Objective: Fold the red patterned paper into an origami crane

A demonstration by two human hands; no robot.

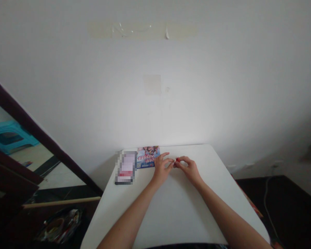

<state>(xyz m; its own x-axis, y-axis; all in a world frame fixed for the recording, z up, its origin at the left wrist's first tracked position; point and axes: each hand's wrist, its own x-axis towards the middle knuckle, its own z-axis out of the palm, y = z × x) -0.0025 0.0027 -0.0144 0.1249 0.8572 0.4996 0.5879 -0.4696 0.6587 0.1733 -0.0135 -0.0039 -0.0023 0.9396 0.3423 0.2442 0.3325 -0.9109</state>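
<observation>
Over the white table (pixel 171 207), a small red object (pixel 176 161) sits between my two hands; its exact shape is too small to tell. My right hand (pixel 190 168) pinches it from the right with thumb and index finger. On its left side, the thumb and index finger of my left hand (pixel 161 168) close on the same object, while the other fingers stretch out. A blue printed sheet (pixel 146 157) with pictures and red lettering lies just left of my left hand, which covers part of its right edge.
A phone-like device (pixel 126 166), partly blurred by pixels, lies at the table's left. The white wall (pixel 191 103) rises behind the table. To the left are a dark-framed mirror (pixel 41 131) and a bag of items (pixel 59 226) on the floor.
</observation>
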